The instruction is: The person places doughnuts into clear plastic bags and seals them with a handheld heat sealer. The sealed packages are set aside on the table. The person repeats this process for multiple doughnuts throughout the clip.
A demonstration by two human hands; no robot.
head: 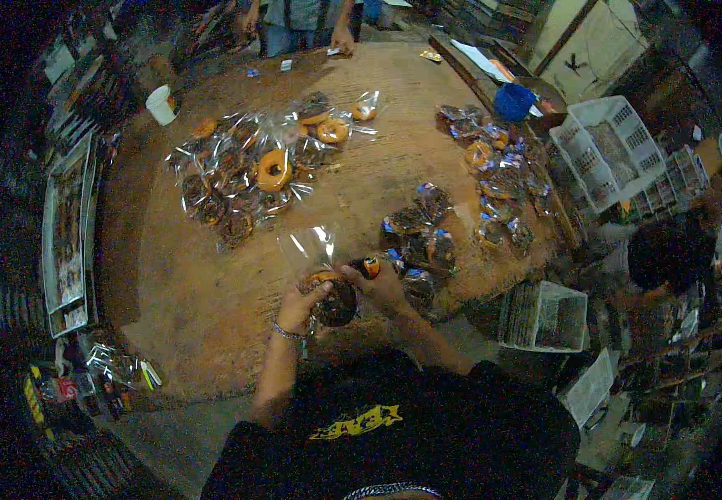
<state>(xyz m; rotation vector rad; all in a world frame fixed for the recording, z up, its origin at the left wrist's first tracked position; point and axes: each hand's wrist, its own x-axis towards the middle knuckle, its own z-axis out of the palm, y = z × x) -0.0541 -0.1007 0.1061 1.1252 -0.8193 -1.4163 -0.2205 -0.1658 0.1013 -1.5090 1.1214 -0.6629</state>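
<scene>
My left hand [301,306] grips a chocolate-covered doughnut [335,306] in a clear plastic bag, its thumb on top; the loose end of the bag [311,244] stands out over the wooden table. At the doughnut's right edge is my right hand [380,284], closed on a small orange and black object [371,267] whose kind I cannot tell. Just right of it lie several bagged chocolate doughnuts [420,250] with blue-marked parts. Further off to the left spreads a heap of bagged doughnuts, a plain ring doughnut [273,170] among them.
More bagged doughnuts [492,181] line the table's right side. A white cup [161,105] stands at the far left, and a blue round item [514,101] at the far right. Plastic crates [611,150] stand right of the table. Another person's hand [342,40] rests at the far edge.
</scene>
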